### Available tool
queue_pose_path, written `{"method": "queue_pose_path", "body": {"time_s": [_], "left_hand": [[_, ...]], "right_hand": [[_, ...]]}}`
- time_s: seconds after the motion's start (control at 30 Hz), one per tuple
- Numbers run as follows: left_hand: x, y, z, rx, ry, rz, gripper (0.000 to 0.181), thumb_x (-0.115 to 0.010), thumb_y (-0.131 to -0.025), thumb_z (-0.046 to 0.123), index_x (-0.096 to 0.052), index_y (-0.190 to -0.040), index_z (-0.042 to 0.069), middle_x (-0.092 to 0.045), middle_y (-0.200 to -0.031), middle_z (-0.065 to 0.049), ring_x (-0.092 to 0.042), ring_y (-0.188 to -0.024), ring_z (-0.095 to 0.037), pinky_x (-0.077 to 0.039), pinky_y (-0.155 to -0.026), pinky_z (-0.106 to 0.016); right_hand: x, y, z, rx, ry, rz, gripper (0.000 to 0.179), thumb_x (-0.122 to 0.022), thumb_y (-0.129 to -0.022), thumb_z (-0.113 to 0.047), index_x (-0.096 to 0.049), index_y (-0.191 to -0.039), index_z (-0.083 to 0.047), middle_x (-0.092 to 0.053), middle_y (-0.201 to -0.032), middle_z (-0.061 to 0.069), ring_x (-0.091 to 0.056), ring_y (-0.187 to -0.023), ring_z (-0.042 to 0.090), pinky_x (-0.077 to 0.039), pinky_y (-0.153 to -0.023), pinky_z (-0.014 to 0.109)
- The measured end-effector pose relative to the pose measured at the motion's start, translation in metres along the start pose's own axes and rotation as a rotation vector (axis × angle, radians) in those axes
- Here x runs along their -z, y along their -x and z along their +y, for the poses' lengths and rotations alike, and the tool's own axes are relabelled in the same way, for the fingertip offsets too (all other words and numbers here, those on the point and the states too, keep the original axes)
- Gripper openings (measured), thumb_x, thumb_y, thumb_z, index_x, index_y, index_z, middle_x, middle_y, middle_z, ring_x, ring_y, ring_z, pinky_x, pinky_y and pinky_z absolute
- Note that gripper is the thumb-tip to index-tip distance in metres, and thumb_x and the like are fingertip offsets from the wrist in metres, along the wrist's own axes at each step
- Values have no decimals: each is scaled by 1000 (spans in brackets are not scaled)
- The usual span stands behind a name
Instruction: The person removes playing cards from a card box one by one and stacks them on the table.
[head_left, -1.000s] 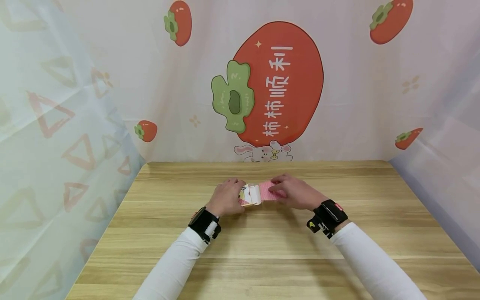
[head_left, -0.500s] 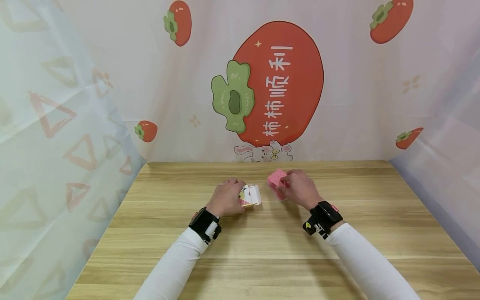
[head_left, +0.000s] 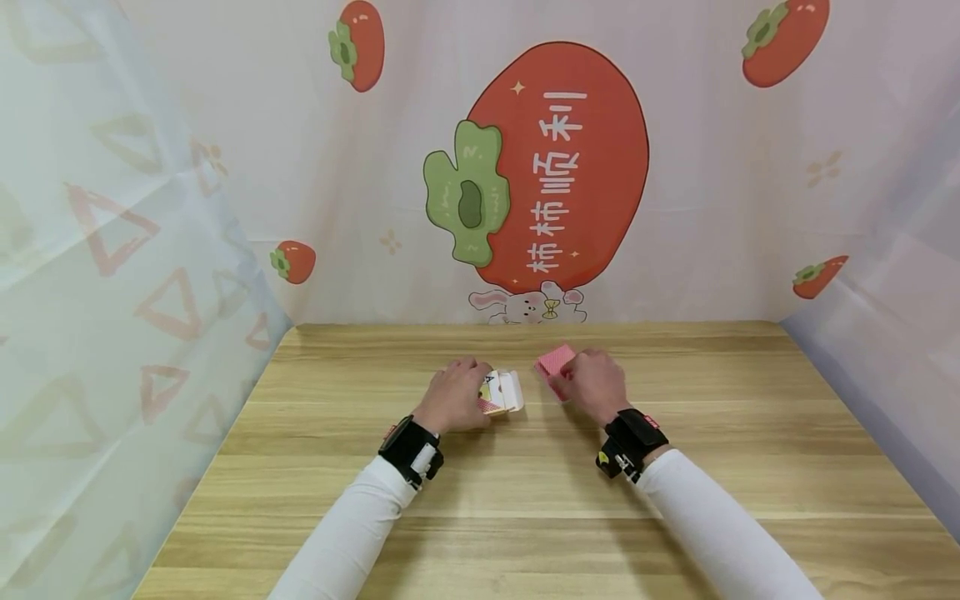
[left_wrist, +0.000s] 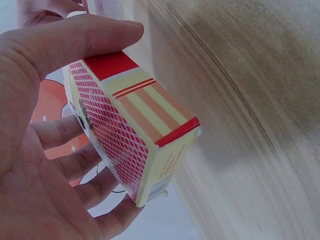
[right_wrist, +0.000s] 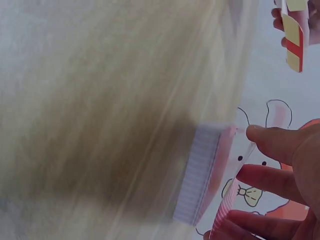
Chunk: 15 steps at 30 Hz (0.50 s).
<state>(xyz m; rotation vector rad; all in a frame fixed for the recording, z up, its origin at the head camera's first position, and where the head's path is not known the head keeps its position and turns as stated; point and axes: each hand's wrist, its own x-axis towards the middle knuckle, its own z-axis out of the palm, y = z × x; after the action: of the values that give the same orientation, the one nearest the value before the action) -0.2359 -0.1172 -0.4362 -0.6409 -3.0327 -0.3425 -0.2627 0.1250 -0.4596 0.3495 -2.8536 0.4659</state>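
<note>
My left hand [head_left: 453, 394] grips a playing card box [left_wrist: 112, 135] between its thumb and fingers. The box has a red lattice print and an ace on its face, and its white flap [head_left: 513, 390] stands open toward the right. To the right of it a deck of playing cards [right_wrist: 200, 172], pink-patterned on the back, rests on the table. My right hand [head_left: 597, 386] pinches a thin playing card [right_wrist: 226, 202] between thumb and fingers, beside the deck and apart from it in the right wrist view. In the head view this hand hides part of the deck [head_left: 557, 358].
Both hands work over a wooden table [head_left: 510, 508] near its back edge. Behind it hangs a pale curtain [head_left: 697, 183] with a large persimmon print. Patterned fabric [head_left: 127, 275] closes off the left side, and plain pale fabric [head_left: 892, 350] the right.
The deck has moved from the box's mouth to the right and turned. My right hand now has a thin card off it. My left hand and the box have stayed in place.
</note>
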Motion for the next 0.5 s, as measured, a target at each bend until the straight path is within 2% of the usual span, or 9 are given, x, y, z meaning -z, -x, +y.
{"method": "queue_pose_path", "body": {"time_s": [0.23,0.5], "left_hand": [[0,-1,0,-5,-3,-1,71,-77,-60,34,-53,-123,14,-51,-107,-4,-46,-92,-20,-39,-76,-41],[1,0,1,-3,-7,-10,71,-75,-60,34,-53,-124,14,-51,-109,-4,-46,-93,-20,-40,-77,-41]], "right_hand": [[-6,0,-3,-2,27,-15,28,-68,-77,-42,-71,-78,-15,-57,-78,2,-50,-71,18,-42,-58,34],[-10,0,-5,-3,68,9,28,-69,-76,-42,-65,-69,-15,-53,-71,2,-49,-67,19,-42,-55,34]]}}
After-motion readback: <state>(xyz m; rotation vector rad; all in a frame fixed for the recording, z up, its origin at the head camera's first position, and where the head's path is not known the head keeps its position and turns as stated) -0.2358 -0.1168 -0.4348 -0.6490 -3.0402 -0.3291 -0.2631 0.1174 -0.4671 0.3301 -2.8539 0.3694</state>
